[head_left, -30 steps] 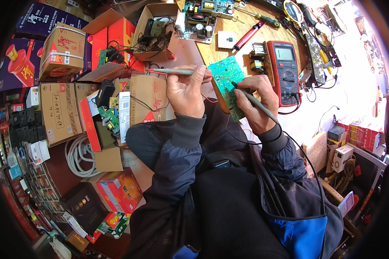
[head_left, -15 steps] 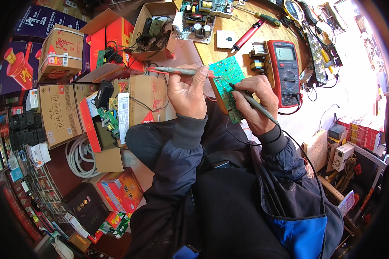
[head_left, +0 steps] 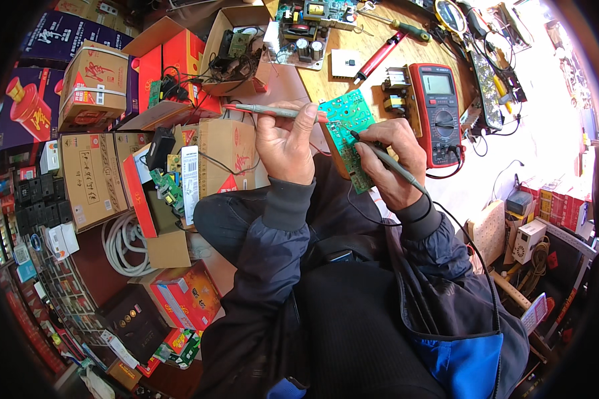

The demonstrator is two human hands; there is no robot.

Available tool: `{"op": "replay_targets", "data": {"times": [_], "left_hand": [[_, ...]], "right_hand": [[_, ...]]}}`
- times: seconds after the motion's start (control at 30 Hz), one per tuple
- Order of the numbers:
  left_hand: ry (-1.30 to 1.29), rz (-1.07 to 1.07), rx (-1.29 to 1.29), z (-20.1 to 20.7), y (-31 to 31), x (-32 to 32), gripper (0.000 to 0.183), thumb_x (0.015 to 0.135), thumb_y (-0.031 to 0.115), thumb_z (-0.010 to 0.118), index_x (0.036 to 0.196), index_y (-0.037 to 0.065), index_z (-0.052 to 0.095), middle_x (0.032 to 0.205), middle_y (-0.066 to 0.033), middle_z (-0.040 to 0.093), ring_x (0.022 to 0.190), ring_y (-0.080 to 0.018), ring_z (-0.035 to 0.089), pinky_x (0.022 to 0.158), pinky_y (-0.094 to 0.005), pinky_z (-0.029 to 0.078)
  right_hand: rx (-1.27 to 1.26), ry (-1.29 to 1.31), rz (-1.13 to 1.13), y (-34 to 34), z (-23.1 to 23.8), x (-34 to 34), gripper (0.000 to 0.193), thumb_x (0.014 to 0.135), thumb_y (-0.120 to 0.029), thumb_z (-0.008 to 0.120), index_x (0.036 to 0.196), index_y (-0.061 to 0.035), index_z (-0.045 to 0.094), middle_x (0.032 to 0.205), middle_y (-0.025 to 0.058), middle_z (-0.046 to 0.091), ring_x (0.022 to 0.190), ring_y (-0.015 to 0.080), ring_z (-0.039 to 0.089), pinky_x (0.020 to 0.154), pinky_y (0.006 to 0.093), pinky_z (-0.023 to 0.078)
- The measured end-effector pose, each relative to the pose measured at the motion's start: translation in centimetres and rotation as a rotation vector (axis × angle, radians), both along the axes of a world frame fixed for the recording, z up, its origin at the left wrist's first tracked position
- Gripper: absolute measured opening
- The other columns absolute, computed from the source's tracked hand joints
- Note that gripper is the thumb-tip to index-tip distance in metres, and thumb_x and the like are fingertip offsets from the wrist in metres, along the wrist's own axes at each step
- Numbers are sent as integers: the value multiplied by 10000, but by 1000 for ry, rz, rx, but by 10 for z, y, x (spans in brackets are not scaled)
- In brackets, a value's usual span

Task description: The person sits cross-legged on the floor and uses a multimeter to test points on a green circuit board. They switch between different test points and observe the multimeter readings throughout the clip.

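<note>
A green circuit board point(head_left: 347, 126) lies at the near edge of the wooden bench, its soldered side up. My left hand point(head_left: 288, 143) is closed round a grey and red test probe point(head_left: 266, 110), whose red end points at the board's left part. In my right hand point(head_left: 396, 159) is a grey and black test probe point(head_left: 394, 163), its black end over the middle of the board. Whether either tip touches the solder is too small to tell. A red and grey multimeter point(head_left: 439, 114) with a lit screen lies to the right, leads plugged into its lower end.
On the wooden bench point(head_left: 316, 80) are a red pen-shaped tool point(head_left: 381, 57), a screwdriver point(head_left: 412, 29), a white heatsink block point(head_left: 345, 63) and another circuit board point(head_left: 313, 33). Cardboard boxes point(head_left: 227, 153) crowd the left, one holding cables. A black probe lead point(head_left: 469, 233) hangs past my right sleeve.
Both hands and probes have stayed nearly in place over the board. The whole view has shifted very slightly.
</note>
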State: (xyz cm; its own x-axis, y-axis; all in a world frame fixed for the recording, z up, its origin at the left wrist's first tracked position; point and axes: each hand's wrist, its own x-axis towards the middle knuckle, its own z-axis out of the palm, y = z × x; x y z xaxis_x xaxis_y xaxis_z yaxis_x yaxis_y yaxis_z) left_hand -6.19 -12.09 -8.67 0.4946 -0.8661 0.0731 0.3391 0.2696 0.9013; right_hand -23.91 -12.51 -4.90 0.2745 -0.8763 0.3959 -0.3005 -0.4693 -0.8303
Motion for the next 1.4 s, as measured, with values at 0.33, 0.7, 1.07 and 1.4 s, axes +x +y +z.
{"op": "replay_targets", "data": {"times": [0.33, 0.7, 1.07, 1.4], "left_hand": [[-5, -9, -9, 2, 0, 0, 221, 963, 17, 745, 1066, 17, 550, 926, -99, 700, 795, -189, 716, 798, -322, 592], [-16, 0, -7, 4, 1, 0, 225, 957, -11, 740, 1073, 9, 549, 928, -99, 689, 792, -194, 718, 807, -324, 593], [-1, -32, -3, 2, 2, 2, 224, 957, -55, 721, 1076, 4, 540, 969, -108, 703, 846, -171, 715, 828, -306, 582], [2, -31, -5, 2, 2, 2, 224, 956, -58, 720, 1076, 5, 542, 970, -103, 693, 854, -173, 714, 836, -310, 582]], "right_hand": [[-15, 14, 6, 0, 0, 1, 211, 822, 8, 792, 1020, -26, 724, 976, 97, 724, 923, 284, 660, 828, 384, 518], [-20, 19, 18, -2, -1, 1, 204, 835, 2, 791, 1026, -28, 725, 981, 102, 729, 907, 282, 654, 815, 379, 509], [2, -5, 7, -2, -2, 2, 199, 846, -6, 788, 1034, -25, 728, 972, 114, 727, 901, 280, 656, 824, 376, 508], [1, -1, 9, -3, -3, 2, 190, 846, -4, 787, 1024, -21, 724, 966, 110, 726, 897, 275, 654, 825, 374, 509]]}}
